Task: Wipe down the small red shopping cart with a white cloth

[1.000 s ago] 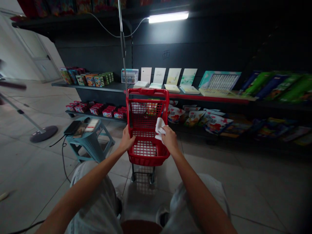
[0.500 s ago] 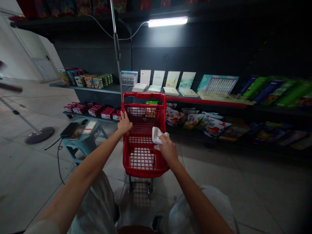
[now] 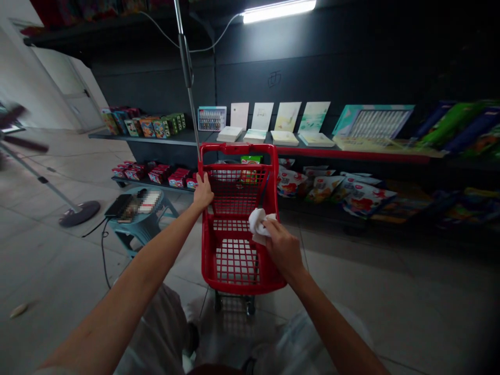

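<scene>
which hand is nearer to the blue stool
Left. The left hand is at the left side of the red cart, toward the blue stool; the right hand, holding a white cloth, is farther, at the cart's right.

White cloth [image 3: 258, 223] — red cart [image 3: 246, 287] with a square-grid pattern — greyish-blue stool [image 3: 145, 228]

Pretty dim tbh. One white tube light [image 3: 279, 11] glares off the back panel [image 3: 332, 62], right edge goes nearly black, green packets [image 3: 449, 125] look smeared, cart [image 3: 244, 287] throws a soft grid shadow [image 3: 236, 323].
</scene>
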